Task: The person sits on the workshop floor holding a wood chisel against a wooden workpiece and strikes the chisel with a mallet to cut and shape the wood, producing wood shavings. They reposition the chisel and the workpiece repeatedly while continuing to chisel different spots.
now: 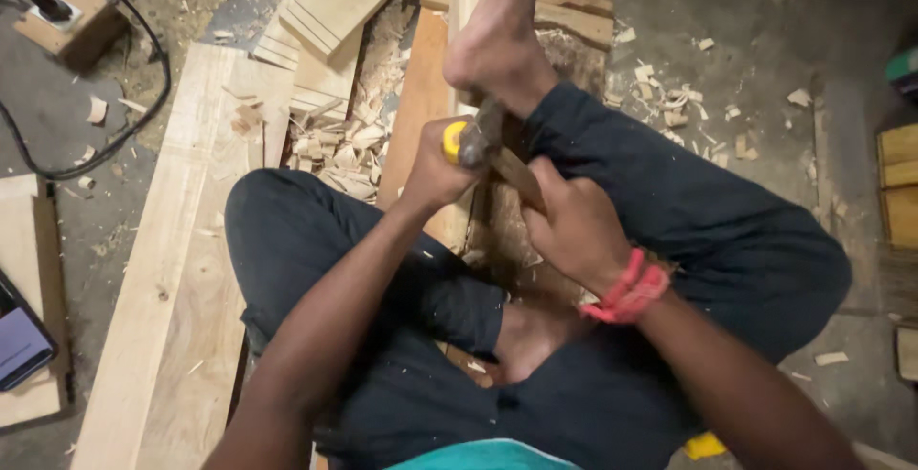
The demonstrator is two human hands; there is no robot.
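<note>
1. Left hand [435, 169]: grip closed on yellow chisel [457, 142] handle.
2. Right hand [574, 221]: grip wrapped round hammer [497, 150] handle, head at the chisel.
3. Both over plank [421, 97], bare foot [497, 44] pinning it.
4. Shavings [339, 150] left of plank.

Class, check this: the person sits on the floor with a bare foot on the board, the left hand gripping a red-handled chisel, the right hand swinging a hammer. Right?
One slip: the chisel handle in the left hand is yellow, not red, as the head view shows. The rest stands: the bare foot rests on the board, and the right hand holds the hammer.
</note>
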